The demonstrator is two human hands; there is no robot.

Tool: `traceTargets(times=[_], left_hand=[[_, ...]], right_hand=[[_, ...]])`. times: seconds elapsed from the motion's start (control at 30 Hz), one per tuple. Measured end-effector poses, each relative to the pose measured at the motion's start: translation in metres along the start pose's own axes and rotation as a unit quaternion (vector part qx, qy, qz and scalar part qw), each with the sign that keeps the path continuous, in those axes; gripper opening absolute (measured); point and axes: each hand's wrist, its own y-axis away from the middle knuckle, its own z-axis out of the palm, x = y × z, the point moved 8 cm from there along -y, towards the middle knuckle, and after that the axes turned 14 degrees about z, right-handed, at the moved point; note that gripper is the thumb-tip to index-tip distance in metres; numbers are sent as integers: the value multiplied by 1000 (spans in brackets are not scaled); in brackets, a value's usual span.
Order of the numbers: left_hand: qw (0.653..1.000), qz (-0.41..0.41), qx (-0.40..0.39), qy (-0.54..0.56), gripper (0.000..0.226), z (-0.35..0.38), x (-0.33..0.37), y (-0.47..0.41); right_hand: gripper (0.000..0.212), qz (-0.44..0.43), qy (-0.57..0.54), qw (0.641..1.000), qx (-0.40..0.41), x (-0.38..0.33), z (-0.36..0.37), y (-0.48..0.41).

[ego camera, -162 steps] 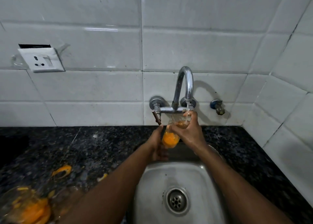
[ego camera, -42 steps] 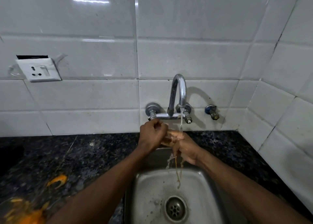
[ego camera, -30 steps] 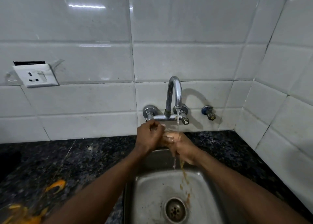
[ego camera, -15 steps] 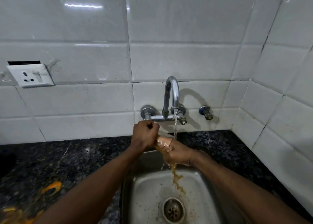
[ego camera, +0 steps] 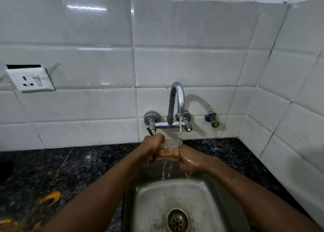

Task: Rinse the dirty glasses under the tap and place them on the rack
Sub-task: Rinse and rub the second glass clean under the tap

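Rinsing underway: glass (ego camera: 171, 145) under tap (ego camera: 177, 105) stream, left hand (ego camera: 151, 148) and right hand (ego camera: 188, 159) both clasped round it. Rack not visible; placing outstanding. Orange residue (ego camera: 50, 198) on counter (ego camera: 84, 163).

We saw white glossy wall tiles (ego camera: 184, 65), a black speckled granite counter (ego camera: 78, 165) smeared with orange residue (ego camera: 50, 198), a shiny chrome tap (ego camera: 177, 100), a dull grey steel sink (ego camera: 149, 205), and a clear glass (ego camera: 171, 145).
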Motion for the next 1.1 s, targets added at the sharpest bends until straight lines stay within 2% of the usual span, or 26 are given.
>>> traceTargets(times=[0.07, 0.13, 0.17, 0.2, 0.23, 0.27, 0.33, 0.37, 0.4, 0.47, 0.53, 0.57, 0.6, 0.67, 0.73, 0.77, 0.8, 0.87, 0.9, 0.93, 1.03, 1.07, 1.1], left_hand=[[999, 24, -10, 29, 31, 5, 2, -2], [988, 147, 35, 26, 28, -1, 18, -3], [978, 200, 62, 1, 26, -4, 26, 1], [972, 220, 87, -16, 25, -7, 31, 2], [976, 198, 92, -6, 25, -8, 29, -3], [987, 136, 83, 17, 23, -6, 20, -8], [998, -8, 15, 60, 24, 4, 2, -3], [998, -30, -5, 64, 27, 6, -2, -2], [998, -18, -6, 63, 31, 6, -3, -4], [993, 93, 38, 64, 32, -1, 10, -7], [979, 187, 81, 14, 26, -7, 23, -3], [980, 175, 93, -2, 24, -9, 20, -5], [988, 129, 87, -2, 24, -10, 14, -7], [1000, 1, 19, 19, 29, 0, -2, -1], [999, -34, -20, 28, 35, 5, -6, 2], [999, -7, -3, 43, 37, 4, -3, 1], [996, 55, 37, 61, 36, 0, 4, 0], [969, 213, 119, 46, 24, -11, 25, 7], [955, 256, 144, 40, 21, -13, 31, 13], [953, 259, 153, 40, 22, -13, 31, 14], [987, 106, 112, 40, 29, -8, 7, 0], [993, 73, 87, 37, 32, -5, 2, -1], [993, 80, 76, 34, 35, -4, 3, -3]], right_hand=[[40, 40, -96, 994, -9, 18, -2, -4], [52, 92, -215, 972, -8, 30, -2, -7], [58, 94, -248, 964, -4, 31, -1, -6], [58, 87, -255, 963, 9, 29, -3, -6], [53, 85, -224, 971, 24, 25, -5, -6], [45, 62, -178, 982, 27, 14, -5, -4], [33, 21, -83, 996, 15, 3, -1, 1], [31, 7, -66, 998, 14, 3, 0, 1], [29, 15, -81, 997, 12, 6, 0, 0], [35, 48, -117, 992, 24, 16, -4, -5], [38, 82, -142, 986, 21, 20, -6, -8], [38, 79, -127, 989, 21, 18, -4, -9], [36, 58, -107, 993, 12, 11, -1, -8], [36, 8, -49, 999, 2, -4, 1, 2], [44, 16, -37, 999, -14, 6, 2, 1], [49, 38, -58, 997, -25, 12, 2, -2], [52, 66, -100, 992, -27, 18, 1, -5], [60, 120, -189, 975, 10, 31, -4, -9], [64, 108, -188, 976, 17, 30, -3, -8], [63, 96, -186, 977, 29, 26, -6, -8], [46, 16, -68, 998, 8, -5, -5, 3], [42, 5, -69, 997, 12, -3, -4, 4], [41, 12, -86, 996, 13, 2, -3, 4]])
